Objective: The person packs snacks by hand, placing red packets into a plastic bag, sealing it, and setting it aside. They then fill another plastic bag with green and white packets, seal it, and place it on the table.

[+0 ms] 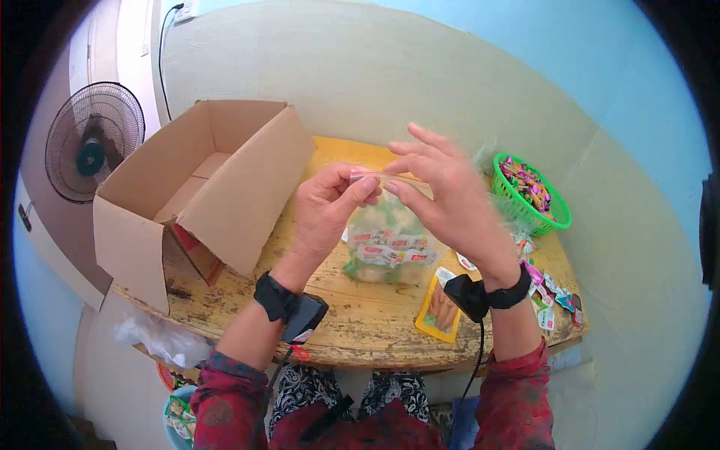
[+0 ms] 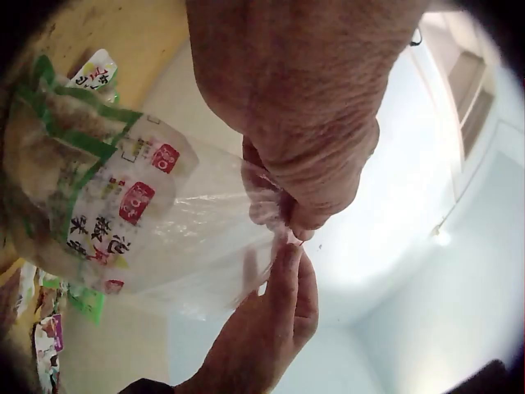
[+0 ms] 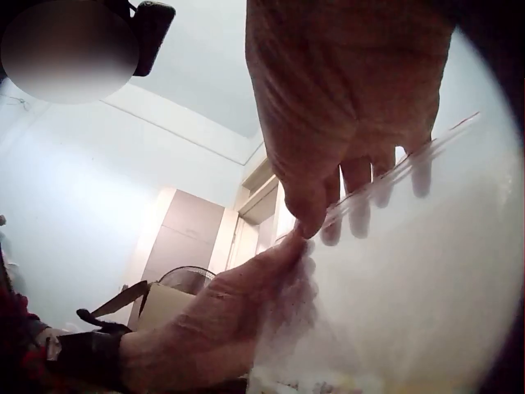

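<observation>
A clear zip bag (image 1: 397, 259) with several white, green and red packets inside stands upright on the table. Its top edge is pinched by my left hand (image 1: 330, 206) between thumb and fingers, at the left corner. My right hand (image 1: 454, 199) is at the same edge, thumb tip close to the left thumb, other fingers spread and fairly straight. Through the clear plastic (image 3: 410, 263) in the right wrist view, fingers show behind the bag. The left wrist view shows the packets (image 2: 123, 201) low in the bag and both hands meeting at its mouth.
A large open cardboard box (image 1: 240, 191) stands at the left of the table (image 1: 337, 330). Right of the bag lie a yellow packet (image 1: 439, 307), a green basket (image 1: 531, 195) of wrapped pieces, and small sachets (image 1: 546, 319). A fan (image 1: 94, 142) is at far left.
</observation>
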`<state>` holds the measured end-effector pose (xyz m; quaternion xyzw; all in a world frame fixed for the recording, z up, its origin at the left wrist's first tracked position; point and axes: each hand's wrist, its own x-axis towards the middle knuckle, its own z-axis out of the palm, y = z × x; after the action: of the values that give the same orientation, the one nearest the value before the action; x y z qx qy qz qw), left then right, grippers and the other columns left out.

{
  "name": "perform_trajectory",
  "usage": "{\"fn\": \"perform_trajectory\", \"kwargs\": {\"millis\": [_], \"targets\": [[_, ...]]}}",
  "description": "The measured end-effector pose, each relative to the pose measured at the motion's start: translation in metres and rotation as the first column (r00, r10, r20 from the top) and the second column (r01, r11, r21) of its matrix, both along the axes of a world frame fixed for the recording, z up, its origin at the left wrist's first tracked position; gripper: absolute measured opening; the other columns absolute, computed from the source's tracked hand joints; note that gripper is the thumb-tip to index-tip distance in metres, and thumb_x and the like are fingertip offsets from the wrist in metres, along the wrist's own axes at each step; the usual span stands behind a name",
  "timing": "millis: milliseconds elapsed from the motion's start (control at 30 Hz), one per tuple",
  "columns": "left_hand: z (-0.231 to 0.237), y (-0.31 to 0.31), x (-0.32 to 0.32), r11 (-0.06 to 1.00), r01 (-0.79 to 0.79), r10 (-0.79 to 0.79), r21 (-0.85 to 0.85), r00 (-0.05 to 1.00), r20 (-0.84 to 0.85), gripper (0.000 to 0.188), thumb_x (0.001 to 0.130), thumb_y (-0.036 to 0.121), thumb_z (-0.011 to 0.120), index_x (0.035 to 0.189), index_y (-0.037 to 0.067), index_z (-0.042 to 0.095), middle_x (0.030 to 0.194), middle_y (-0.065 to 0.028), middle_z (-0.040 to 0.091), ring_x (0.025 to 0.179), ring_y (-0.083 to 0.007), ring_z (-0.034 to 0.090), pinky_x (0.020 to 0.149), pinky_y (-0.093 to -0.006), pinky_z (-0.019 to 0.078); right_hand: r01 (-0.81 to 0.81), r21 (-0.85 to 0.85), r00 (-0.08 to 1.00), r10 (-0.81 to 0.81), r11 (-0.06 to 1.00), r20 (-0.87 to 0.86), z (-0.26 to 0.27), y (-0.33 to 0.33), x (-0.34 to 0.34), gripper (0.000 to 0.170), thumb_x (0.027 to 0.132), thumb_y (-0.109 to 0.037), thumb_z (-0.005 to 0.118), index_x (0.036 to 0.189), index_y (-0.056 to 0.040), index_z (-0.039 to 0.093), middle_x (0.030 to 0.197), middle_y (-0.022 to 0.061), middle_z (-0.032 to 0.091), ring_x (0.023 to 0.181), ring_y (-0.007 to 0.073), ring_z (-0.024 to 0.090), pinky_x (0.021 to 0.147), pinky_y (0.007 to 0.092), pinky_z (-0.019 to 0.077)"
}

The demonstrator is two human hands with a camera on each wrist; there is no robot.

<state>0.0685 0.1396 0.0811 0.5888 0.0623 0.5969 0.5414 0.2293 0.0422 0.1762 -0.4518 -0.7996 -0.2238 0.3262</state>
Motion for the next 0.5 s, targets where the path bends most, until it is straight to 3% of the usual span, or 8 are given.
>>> {"fn": "perform_trajectory", "kwargs": {"millis": [200, 500], "targets": [[-0.002, 0.003, -0.001, 1.0, 0.007, -0.007, 0.011, 1.0, 0.002, 0.011, 0.1, 0.012, 0.068, 0.104, 0.002, 0.07, 0.091, -0.0063, 0.073, 0.08, -0.0124, 0.068, 0.075, -0.0279, 0.0551, -0.016, -0.111, 0.98, -0.006, 0.994, -0.199, -0.007, -0.001, 0.016, 0.014, 0.089, -0.017, 0.076, 0.095, -0.0049, 0.073, 0.11, 0.0149, 0.074, 0.127, 0.0381, 0.06, 0.102, 0.045, 0.0492], [-0.003, 0.003, -0.002, 0.999, 0.007, -0.006, 0.039, 1.0, -0.025, 0.009, 0.101, 0.012, 0.068, 0.104, 0.003, 0.07, 0.09, -0.0054, 0.072, 0.081, -0.0126, 0.067, 0.075, -0.028, 0.0535, 0.012, -0.189, 0.895, -0.095, 0.982, -0.436, -0.013, -0.051, 0.065, 0.008, 0.09, -0.01, 0.075, 0.096, -0.004, 0.074, 0.112, 0.0113, 0.075, 0.122, 0.0281, 0.064, 0.105, 0.0403, 0.0477]]}}
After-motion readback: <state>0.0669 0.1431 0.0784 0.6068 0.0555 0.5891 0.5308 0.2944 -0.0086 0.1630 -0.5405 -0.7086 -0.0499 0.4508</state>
